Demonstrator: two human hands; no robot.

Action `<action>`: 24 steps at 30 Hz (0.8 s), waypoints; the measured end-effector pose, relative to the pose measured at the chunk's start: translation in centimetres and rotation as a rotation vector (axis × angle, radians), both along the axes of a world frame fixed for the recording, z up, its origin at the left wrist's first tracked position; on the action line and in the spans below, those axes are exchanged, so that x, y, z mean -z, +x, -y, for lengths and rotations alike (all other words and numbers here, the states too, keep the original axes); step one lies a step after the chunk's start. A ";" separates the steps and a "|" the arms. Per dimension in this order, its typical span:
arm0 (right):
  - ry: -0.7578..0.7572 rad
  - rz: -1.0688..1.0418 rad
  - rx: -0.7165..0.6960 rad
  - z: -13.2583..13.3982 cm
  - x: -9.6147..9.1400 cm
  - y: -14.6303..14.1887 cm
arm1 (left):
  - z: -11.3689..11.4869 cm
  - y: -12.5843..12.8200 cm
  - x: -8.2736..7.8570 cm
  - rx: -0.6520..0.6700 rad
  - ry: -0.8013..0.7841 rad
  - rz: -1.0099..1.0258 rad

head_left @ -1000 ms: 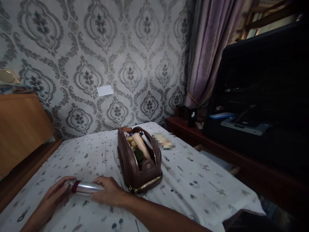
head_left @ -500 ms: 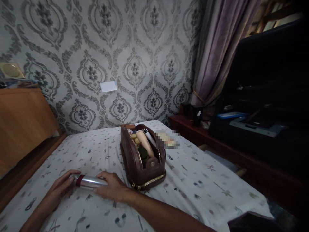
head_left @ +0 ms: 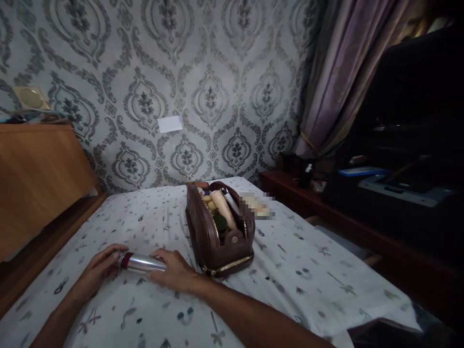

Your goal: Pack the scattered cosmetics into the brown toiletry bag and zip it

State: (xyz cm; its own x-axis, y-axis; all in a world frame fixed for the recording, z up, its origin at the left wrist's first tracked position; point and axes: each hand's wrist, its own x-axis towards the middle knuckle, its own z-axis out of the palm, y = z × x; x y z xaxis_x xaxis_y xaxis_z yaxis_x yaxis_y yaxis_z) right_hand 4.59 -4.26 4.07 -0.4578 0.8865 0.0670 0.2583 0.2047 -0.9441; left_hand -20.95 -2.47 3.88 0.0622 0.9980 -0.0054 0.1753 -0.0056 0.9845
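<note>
A shiny silver cylindrical bottle with a dark red band (head_left: 143,263) lies sideways between my two hands, just above or on the bedsheet; I cannot tell which. My left hand (head_left: 103,266) is closed around its banded left end, thumb on top, hiding the tip. At the other end, my right hand (head_left: 174,270) grips the silver body. Beyond my right hand stands a brown toiletry bag (head_left: 221,253), unzipped at the top. Inside it show a beige tube (head_left: 223,209), a white tube (head_left: 232,200) and a dark green round lid (head_left: 219,223).
A patterned white sheet (head_left: 145,309) covers the bed. Right of the bag lies a blurred-out yellowish item (head_left: 257,205). A wooden cabinet (head_left: 43,179) stands at left; a dark red ledge (head_left: 275,181) and a large dark screen-like object (head_left: 402,121) are at right.
The view has tilted and turned slightly, so everything sits a little further right and higher. Both hands keep their hold on the bottle, with little change relative to the bag.
</note>
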 end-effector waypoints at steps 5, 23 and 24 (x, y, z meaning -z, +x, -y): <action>0.064 -0.008 -0.001 -0.1 0.5 -0.1 | -0.1 0.0 0.1 0.008 0.008 0.011; 0.116 0.052 0.016 -0.2 0.9 -1.0 | -0.4 0.1 0.2 0.020 0.012 -0.015; 0.117 0.050 0.017 -0.3 1.0 -1.0 | -0.4 0.1 0.2 0.025 0.015 -0.019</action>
State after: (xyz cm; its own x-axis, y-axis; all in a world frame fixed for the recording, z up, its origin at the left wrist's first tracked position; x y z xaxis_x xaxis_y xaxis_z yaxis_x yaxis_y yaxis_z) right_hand 3.59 -3.93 3.07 -0.4485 0.8815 0.1474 0.3092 0.3077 -0.8998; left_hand -20.89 -2.08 3.71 0.0876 0.9961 0.0077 0.1934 -0.0246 0.9808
